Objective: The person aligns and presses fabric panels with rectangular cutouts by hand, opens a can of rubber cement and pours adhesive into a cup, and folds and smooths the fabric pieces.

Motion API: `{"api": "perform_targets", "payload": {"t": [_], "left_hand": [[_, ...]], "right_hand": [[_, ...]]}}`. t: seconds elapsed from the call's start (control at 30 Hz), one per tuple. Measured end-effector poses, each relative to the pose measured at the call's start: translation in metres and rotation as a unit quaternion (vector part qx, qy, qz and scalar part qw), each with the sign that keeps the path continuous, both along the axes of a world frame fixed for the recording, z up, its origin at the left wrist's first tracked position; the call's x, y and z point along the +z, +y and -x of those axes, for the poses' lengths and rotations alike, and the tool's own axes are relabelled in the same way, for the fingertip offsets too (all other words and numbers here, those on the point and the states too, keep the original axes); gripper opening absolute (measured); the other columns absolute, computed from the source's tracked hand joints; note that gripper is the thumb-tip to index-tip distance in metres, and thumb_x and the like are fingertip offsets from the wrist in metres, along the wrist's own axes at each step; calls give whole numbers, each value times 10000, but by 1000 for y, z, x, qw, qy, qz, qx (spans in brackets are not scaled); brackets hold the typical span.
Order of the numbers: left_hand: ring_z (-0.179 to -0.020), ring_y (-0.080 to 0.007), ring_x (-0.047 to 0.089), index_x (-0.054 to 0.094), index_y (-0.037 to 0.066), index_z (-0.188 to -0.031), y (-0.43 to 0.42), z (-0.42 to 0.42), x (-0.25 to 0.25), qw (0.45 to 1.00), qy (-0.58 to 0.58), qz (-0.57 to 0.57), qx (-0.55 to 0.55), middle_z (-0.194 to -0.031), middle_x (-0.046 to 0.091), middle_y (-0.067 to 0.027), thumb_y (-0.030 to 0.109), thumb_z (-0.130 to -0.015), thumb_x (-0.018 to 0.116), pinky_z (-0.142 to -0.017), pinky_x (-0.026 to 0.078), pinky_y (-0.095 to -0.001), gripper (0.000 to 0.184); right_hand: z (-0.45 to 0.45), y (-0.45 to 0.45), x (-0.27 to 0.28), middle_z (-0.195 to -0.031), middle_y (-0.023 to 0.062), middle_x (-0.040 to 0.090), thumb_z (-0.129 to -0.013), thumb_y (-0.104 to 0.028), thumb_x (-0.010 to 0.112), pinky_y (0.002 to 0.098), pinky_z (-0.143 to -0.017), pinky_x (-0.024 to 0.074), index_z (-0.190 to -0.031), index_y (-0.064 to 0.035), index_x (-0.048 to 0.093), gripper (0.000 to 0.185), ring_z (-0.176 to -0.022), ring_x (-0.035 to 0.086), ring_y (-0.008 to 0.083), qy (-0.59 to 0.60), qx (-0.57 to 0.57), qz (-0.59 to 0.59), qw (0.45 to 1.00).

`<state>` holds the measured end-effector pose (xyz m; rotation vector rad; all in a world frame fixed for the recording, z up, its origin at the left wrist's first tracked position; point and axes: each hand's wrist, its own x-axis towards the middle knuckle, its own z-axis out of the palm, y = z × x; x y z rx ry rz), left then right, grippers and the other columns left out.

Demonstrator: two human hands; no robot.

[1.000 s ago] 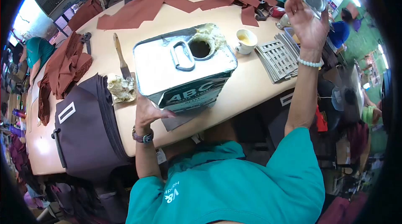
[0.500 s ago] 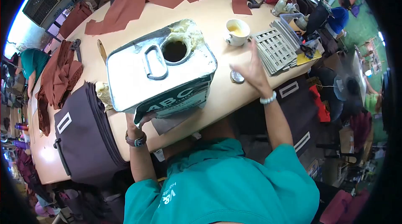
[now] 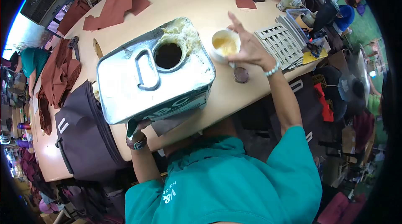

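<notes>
A large metal can (image 3: pixel 125 86) with a wire handle and a round open hole on top stands on the table, tilted slightly. My left hand (image 3: pixel 143 126) supports its lower near-left corner, its fingers partly hidden by the can. To the right of the can, my right hand (image 3: pixel 252 51) holds a white cup (image 3: pixel 217 54) between thumb and fingers, with one finger extended upward. Yellowish matter is inside the cup, and similar dried matter coats the can around its hole. A round lid (image 3: pixel 241 75) lies on the table below my right hand.
Stacked grid-like pieces (image 3: pixel 280 45) and a plastic bin (image 3: pixel 296 14) are at right. Dark sheets (image 3: pixel 86 128) and brown pieces (image 3: pixel 60 71) lie at left. A brush handle (image 3: pixel 97 48) shows behind the can. Across the table (image 3: pixel 167 4), a co-worker's hands are near reddish-brown material (image 3: pixel 115 6).
My right hand has come down from the upper right, where it held the round lid, and has taken hold of the cup. The lid now rests on the table. The can appears nearer and further left.
</notes>
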<state>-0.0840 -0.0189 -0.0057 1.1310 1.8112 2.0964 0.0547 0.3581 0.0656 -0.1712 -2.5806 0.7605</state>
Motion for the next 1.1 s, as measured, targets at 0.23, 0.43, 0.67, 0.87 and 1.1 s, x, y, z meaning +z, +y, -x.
{"api": "perform_targets", "payload": {"t": [0.23, 0.43, 0.67, 0.87, 1.1], "left_hand": [[-840, -169, 575, 536, -8, -1065, 4, 8, -2, 1000, -13, 6, 2, -914, 619, -63, 151, -595, 782, -743, 472, -305, 553], [-854, -174, 575, 525, -12, -1082, 7, 16, -1, 999, -31, 15, -7, -931, 616, -67, 150, -578, 772, -760, 467, -310, 584], [-870, -180, 575, 512, -15, -1103, 11, 25, 5, 998, -61, 24, -19, -950, 613, -73, 148, -557, 760, -780, 462, -316, 621], [-884, -185, 575, 501, -19, -1120, -30, 18, 71, 992, -83, 88, -37, -967, 611, -77, 146, -540, 750, -796, 457, -322, 653], [-900, -191, 575, 488, -23, -1141, -30, 2, 148, 973, -37, 219, -60, -987, 608, -83, 145, -519, 738, -816, 451, -328, 691]], "right_hand": [[-11, -21, -18, -1368, 234, 336, -533, -296, 781, 395, -990, 344, -1427, -70, 118, 1135, -1196, 425, 356, -13, 75, 29, 997], [-38, -75, 8, -1404, 251, 273, -545, -369, 837, 390, -1085, 182, -1430, -37, 61, 1224, -1331, 240, 336, 117, 101, 108, 982], [-14, -146, 0, -1338, 277, 320, -549, -305, 851, 388, -996, 344, -1405, 28, 90, 1193, -1210, 400, 396, 131, 92, 273, 949], [-26, -167, 23, -1299, 279, 374, -577, -223, 839, 379, -974, 374, -1398, 37, -14, 1213, -1172, 452, 383, 169, 106, 290, 936], [-32, -207, 15, -1172, 148, 525, -591, -123, 838, 365, -930, 400, -1226, 7, 419, 772, -1103, 506, 242, 173, 83, 481, 855]]}}
